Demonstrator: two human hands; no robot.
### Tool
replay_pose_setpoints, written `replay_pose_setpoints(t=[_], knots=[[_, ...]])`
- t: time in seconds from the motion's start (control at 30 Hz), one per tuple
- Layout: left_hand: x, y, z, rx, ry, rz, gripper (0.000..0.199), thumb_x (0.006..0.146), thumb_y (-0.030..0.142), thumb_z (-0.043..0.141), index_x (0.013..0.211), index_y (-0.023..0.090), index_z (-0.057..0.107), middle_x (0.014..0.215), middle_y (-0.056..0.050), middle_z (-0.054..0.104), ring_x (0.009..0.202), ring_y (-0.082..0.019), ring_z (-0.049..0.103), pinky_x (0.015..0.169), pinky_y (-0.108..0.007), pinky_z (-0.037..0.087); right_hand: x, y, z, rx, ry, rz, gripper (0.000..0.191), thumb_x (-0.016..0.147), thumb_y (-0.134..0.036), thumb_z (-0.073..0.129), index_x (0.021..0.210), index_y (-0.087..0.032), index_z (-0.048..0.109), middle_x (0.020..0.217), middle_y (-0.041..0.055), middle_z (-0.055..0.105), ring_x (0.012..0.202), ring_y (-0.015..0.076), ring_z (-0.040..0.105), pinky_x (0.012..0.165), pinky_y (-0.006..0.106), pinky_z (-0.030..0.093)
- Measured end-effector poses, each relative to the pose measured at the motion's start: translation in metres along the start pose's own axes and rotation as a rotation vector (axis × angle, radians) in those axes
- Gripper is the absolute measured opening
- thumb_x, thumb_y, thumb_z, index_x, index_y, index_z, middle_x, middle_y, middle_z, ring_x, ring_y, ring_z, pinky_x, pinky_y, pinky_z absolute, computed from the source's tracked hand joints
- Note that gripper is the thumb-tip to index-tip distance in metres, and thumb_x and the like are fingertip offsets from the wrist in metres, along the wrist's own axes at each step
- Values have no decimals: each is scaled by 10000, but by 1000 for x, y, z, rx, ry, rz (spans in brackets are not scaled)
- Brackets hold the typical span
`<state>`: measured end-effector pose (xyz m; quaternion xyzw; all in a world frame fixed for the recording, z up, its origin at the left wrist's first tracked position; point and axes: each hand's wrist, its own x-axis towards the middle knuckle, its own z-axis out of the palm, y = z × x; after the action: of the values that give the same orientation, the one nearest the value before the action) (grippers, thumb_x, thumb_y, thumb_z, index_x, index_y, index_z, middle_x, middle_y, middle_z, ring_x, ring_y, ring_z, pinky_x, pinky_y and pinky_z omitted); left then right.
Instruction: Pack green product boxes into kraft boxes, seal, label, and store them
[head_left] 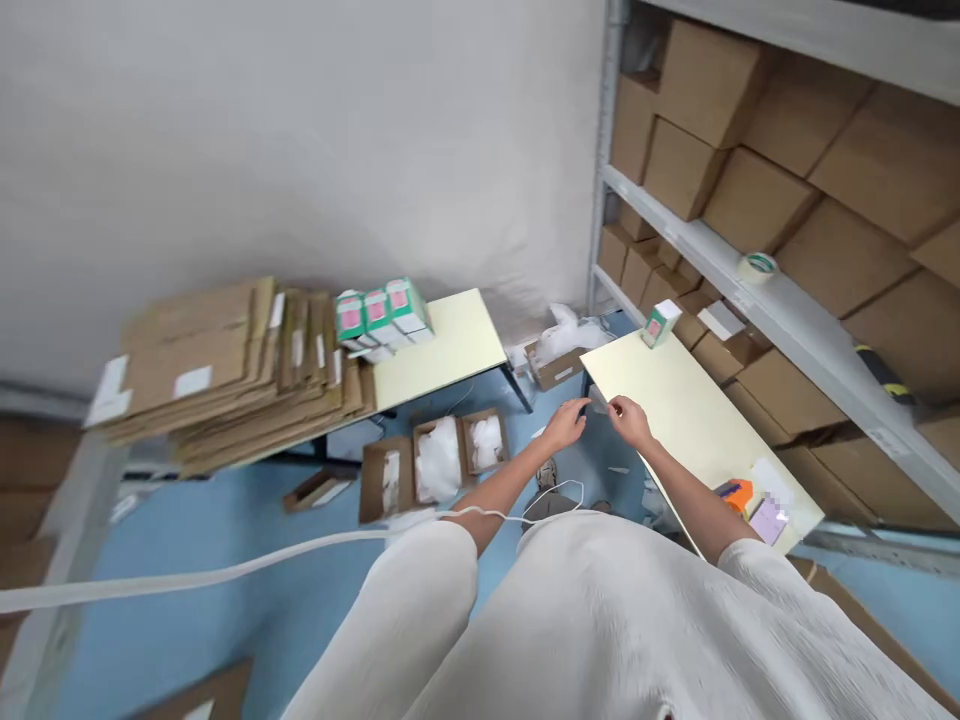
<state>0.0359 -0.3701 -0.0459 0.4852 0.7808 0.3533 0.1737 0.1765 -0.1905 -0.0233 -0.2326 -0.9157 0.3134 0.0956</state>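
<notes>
My left hand point(565, 425) and my right hand point(630, 421) are raised close together in front of me, beside the edge of the right table. Both are closed, fingertips pinched on a small clear plastic piece point(598, 400) stretched between them; whether it is a bag or a film I cannot make out. Past the right hand, a small green and white box point(661, 323) stands upright at the far end of the right table point(690, 400). An orange object point(736, 495) and a lilac pad point(769, 520) lie at its near end.
On the left table point(465, 325) are green and white boxes point(390, 315) and stacked flattened cartons point(195, 345). Open cartons point(386, 480) with white contents sit on the floor. Shelving point(697, 250) full of brown boxes lines the right, with a tape roll point(757, 267). A white cable point(300, 545) crosses low.
</notes>
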Motion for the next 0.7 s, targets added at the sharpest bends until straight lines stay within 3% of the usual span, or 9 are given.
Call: replay_pose_setpoints(t=[0.17, 0.37, 0.7], knots=[[-67, -21, -37, 1, 171, -141, 515, 935, 124, 568, 1432, 228, 650, 1422, -111, 712, 1373, -295, 643, 1229, -524, 499, 14, -54, 39, -29, -121, -177, 207, 1020, -319, 510, 949, -247, 691, 964, 61, 750, 912, 234, 682, 842, 317, 500], [-146, -46, -87, 17, 317, -261, 472, 947, 112, 562, 1398, 195, 670, 1419, -132, 706, 1365, -290, 644, 1222, -492, 500, 23, -137, 86, -18, -236, -365, 217, 1019, -301, 508, 956, -236, 705, 947, 66, 740, 916, 238, 676, 849, 320, 497], [-298, -111, -185, 44, 439, -381, 488, 945, 114, 552, 1411, 207, 665, 1437, -111, 702, 1382, -277, 631, 1243, -490, 488, -4, -285, 198, 15, -315, -507, 192, 1013, -286, 530, 966, -239, 710, 967, 62, 755, 910, 229, 675, 831, 306, 487]])
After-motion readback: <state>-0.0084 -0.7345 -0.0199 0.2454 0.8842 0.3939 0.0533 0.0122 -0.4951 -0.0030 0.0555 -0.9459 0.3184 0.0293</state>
